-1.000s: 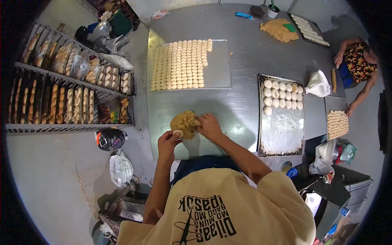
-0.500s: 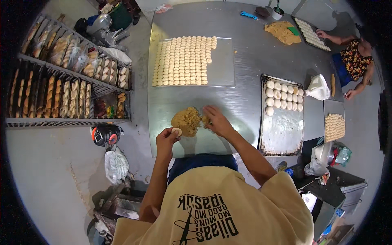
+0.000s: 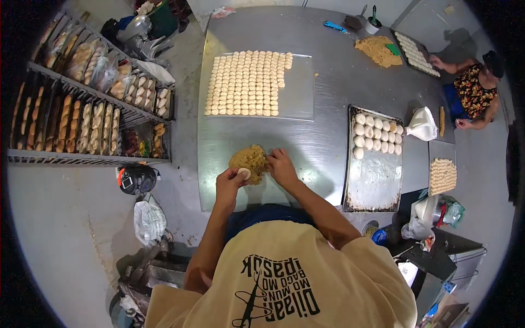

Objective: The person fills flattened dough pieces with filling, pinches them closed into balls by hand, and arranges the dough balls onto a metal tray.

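Observation:
In my left hand (image 3: pixel 228 187) is a small flat disc of pale dough (image 3: pixel 244 173), held between thumb and fingers at the near edge of a mound of brown crumbly filling (image 3: pixel 249 159). My right hand (image 3: pixel 283 168) is at the mound's right edge, fingers curled together on a bit of the filling, mostly hidden by the hand. Beyond the mound, a metal sheet (image 3: pixel 298 87) bears rows of small pale dough pieces (image 3: pixel 243 82). To the right, a dark-rimmed baking tray (image 3: pixel 374 186) holds several round white buns (image 3: pixel 377 134) in its far half.
A rack of breads (image 3: pixel 87 109) stands left of the metal table (image 3: pixel 328 60). Toward the right lie a white plastic container (image 3: pixel 423 124) and a tray of small dough pieces (image 3: pixel 443 175). At the far right a co-worker (image 3: pixel 476 93) reaches to another tray (image 3: pixel 413 52), near more filling (image 3: pixel 378 50).
My right hand has drawn its spread fingers together at the mound's edge. My left hand has shifted slightly right with the dough disc, closer to the filling. The view has tilted a little.

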`<state>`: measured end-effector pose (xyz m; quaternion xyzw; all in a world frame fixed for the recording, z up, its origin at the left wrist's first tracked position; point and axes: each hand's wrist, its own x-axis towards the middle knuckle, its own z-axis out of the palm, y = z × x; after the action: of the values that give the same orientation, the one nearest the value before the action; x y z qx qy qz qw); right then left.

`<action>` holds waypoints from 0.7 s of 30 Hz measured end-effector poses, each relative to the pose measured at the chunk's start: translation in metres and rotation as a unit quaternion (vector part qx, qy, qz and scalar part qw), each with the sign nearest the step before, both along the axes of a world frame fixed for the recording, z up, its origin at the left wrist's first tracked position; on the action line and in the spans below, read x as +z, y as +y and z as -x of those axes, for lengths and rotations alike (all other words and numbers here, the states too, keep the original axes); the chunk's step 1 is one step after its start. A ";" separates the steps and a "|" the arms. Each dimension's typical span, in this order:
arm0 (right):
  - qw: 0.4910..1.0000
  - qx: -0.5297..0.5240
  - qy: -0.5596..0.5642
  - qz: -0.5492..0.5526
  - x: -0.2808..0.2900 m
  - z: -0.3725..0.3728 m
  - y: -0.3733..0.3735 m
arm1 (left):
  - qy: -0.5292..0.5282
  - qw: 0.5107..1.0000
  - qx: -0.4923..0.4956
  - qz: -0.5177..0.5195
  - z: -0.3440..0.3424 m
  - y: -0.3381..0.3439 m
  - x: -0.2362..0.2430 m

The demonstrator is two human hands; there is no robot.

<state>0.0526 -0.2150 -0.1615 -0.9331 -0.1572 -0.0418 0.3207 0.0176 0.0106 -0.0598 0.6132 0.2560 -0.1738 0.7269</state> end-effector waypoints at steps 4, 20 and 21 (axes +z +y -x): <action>0.997 0.044 0.040 0.042 0.004 -0.002 -0.033 | -0.010 1.000 -0.002 -0.005 -0.003 0.001 0.000; 0.609 -0.260 0.378 -0.647 0.092 0.011 -0.146 | -0.066 0.990 -0.108 0.061 -0.012 -0.084 -0.007; 0.637 -0.252 0.389 -0.616 0.092 0.013 -0.148 | -0.066 0.990 -0.112 0.058 -0.013 -0.091 -0.005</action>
<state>0.0398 -0.3629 -0.0691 -0.4532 0.2857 0.1588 0.8294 0.0305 -0.0803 -0.0644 0.6047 0.1264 -0.2280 0.7525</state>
